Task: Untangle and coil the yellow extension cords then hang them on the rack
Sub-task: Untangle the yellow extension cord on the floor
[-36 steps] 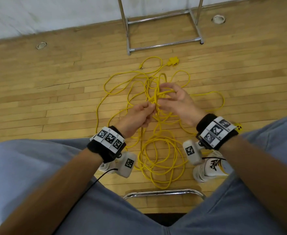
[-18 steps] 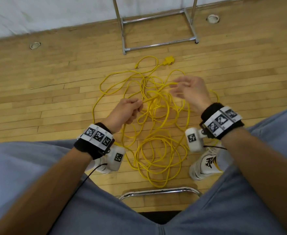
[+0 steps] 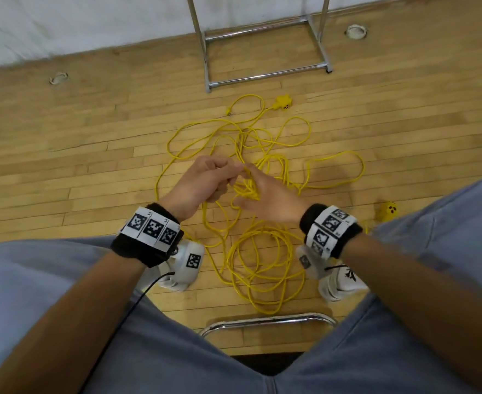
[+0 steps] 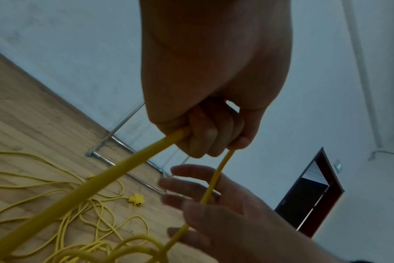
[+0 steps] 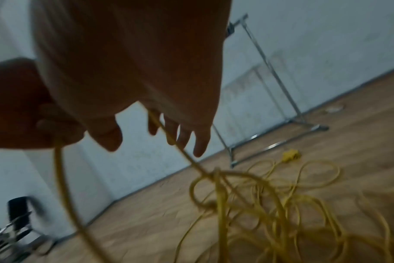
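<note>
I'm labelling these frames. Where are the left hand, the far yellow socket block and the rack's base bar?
left hand (image 3: 202, 180): head view, back of the hand gripping the yellow cord.
far yellow socket block (image 3: 283, 102): head view, its body.
rack's base bar (image 3: 268, 76): head view, middle of the near floor bar.

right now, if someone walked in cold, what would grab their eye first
The heap of yellow cords tangled on the wooden floor between the person's feet. Above it the left hand grips a strand while the right hand, fingers straight, touches it. Beyond stands the bare metal rack.
</note>
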Demonstrator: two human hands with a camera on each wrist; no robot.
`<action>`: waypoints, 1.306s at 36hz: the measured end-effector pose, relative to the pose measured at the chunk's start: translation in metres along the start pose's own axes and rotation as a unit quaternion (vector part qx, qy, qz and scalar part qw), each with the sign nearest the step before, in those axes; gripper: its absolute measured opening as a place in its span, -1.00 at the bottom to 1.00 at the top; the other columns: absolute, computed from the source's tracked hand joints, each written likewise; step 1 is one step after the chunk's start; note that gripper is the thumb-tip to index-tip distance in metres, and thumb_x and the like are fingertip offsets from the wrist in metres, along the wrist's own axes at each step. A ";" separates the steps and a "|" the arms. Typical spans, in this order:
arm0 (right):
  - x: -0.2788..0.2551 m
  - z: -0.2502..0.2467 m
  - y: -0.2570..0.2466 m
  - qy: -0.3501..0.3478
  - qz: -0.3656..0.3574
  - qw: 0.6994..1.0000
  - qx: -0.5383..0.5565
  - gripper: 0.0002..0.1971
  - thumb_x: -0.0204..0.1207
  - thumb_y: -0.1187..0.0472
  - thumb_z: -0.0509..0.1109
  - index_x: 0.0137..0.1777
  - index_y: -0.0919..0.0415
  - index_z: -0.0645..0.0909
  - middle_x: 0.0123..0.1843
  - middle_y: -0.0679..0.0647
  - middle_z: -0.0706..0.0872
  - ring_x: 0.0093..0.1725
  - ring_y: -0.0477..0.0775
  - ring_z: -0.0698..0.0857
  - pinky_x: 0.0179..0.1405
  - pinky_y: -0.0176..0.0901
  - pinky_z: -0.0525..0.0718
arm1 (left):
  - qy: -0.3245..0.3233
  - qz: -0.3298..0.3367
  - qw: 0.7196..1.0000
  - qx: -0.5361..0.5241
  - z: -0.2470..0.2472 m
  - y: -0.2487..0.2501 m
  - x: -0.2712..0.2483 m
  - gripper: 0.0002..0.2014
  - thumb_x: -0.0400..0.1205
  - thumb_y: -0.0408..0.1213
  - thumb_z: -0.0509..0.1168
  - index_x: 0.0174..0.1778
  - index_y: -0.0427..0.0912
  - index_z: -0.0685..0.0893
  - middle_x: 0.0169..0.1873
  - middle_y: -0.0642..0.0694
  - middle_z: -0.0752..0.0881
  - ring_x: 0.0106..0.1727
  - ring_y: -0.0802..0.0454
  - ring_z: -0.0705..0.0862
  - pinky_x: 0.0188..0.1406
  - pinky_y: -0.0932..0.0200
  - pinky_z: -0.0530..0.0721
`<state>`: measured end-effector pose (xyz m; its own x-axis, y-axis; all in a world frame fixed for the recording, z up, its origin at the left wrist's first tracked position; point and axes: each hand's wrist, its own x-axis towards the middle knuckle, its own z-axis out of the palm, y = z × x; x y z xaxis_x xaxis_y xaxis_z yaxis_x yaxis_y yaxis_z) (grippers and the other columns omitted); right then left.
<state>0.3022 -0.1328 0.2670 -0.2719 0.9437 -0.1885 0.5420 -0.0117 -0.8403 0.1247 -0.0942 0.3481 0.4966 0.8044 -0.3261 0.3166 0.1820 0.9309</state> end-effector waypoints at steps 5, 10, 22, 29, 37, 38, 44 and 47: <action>0.008 0.011 0.031 0.095 0.014 0.993 -0.068 -0.92 0.75 0.17 0.34 0.12 0.13 0.66 -0.10 -0.07 0.71 -0.05 0.10 0.69 -0.11 -0.08 0.50 | 0.011 0.019 0.998 -0.052 -0.006 0.006 -0.005 -0.62 0.79 -0.26 0.25 -0.38 -0.19 0.45 -0.63 0.10 0.18 -0.60 0.14 0.08 -0.59 0.28 0.02; 0.002 -0.017 0.088 0.048 0.188 0.939 -0.284 -0.77 0.71 0.28 0.30 0.27 0.20 0.72 0.19 0.23 0.79 0.14 0.32 0.74 -0.01 0.03 0.65 | 0.076 0.035 0.982 -0.170 -0.031 0.014 -0.005 -0.61 0.80 -0.24 0.15 -0.41 -0.13 0.41 -0.60 0.10 0.09 -0.62 0.16 0.05 -0.61 0.23 -0.02; 0.027 0.009 0.059 0.131 0.032 0.991 0.018 -0.48 0.66 -0.05 0.47 0.57 -0.20 0.39 -0.09 0.04 0.77 -0.26 0.06 0.76 -0.22 0.01 0.75 | -0.048 0.028 0.990 -0.132 -0.019 0.007 -0.007 -0.69 0.68 -0.19 0.23 -0.39 -0.20 0.48 -0.66 0.07 0.20 -0.59 0.11 0.10 -0.53 0.13 -0.04; 0.020 -0.001 0.061 0.215 0.004 0.975 -0.061 -0.77 0.76 0.14 0.27 -0.12 0.17 0.62 -0.21 0.11 0.68 -0.22 0.10 0.56 -0.23 0.08 0.55 | -0.133 -0.030 0.987 0.087 -0.026 0.000 -0.010 -0.68 0.66 -0.10 0.30 -0.35 -0.20 0.67 -0.48 -0.34 0.38 -0.46 -0.06 0.26 -0.38 0.01 0.17; 0.007 -0.032 -0.003 0.175 -0.143 0.954 -0.197 -0.92 0.70 0.16 0.32 0.08 0.13 0.61 -0.07 0.08 0.71 -0.06 0.23 0.67 -0.22 0.12 0.57 | -0.101 -0.076 0.992 -0.005 0.007 -0.004 0.004 -0.66 0.84 -0.13 0.17 0.05 -0.30 0.75 -0.21 -0.22 0.82 -0.14 -0.07 0.79 0.10 0.08 0.74; 0.004 -0.033 -0.006 0.168 -0.147 0.954 -0.200 -0.93 0.67 0.20 0.33 0.09 0.13 0.61 -0.08 0.07 0.72 -0.08 0.22 0.67 -0.22 0.14 0.59 | -0.086 -0.064 0.994 0.002 0.010 -0.003 0.007 -0.67 0.84 -0.13 0.17 0.03 -0.30 0.73 -0.23 -0.19 0.82 -0.16 -0.07 0.78 0.06 0.08 0.74; -0.001 -0.033 0.017 0.157 -0.028 0.987 -0.036 -0.81 0.73 0.09 0.37 -0.11 0.13 0.59 -0.32 0.07 0.71 -0.29 0.12 0.70 -0.28 0.07 0.59 | -0.013 0.066 0.997 0.046 0.012 0.002 0.011 -0.66 0.85 -0.24 0.17 -0.24 -0.22 0.61 -0.51 0.01 0.39 -0.46 0.10 0.36 -0.42 0.24 0.40; 0.003 -0.028 0.059 0.113 0.044 0.992 -0.042 -0.75 0.72 0.08 0.38 -0.19 0.16 0.63 -0.28 0.15 0.77 -0.28 0.10 0.71 -0.18 0.09 0.64 | -0.006 0.105 0.994 -0.034 0.005 0.010 0.011 -0.68 0.84 -0.27 0.16 -0.25 -0.22 0.57 -0.52 0.04 0.36 -0.44 0.06 0.33 -0.41 0.20 0.35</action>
<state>0.3556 -0.1216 0.2308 -0.0410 0.9904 -0.1323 0.6225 -0.0783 -0.7787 0.1372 -0.0863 0.3529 0.5554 0.8220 -0.1254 0.1507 0.0488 0.9874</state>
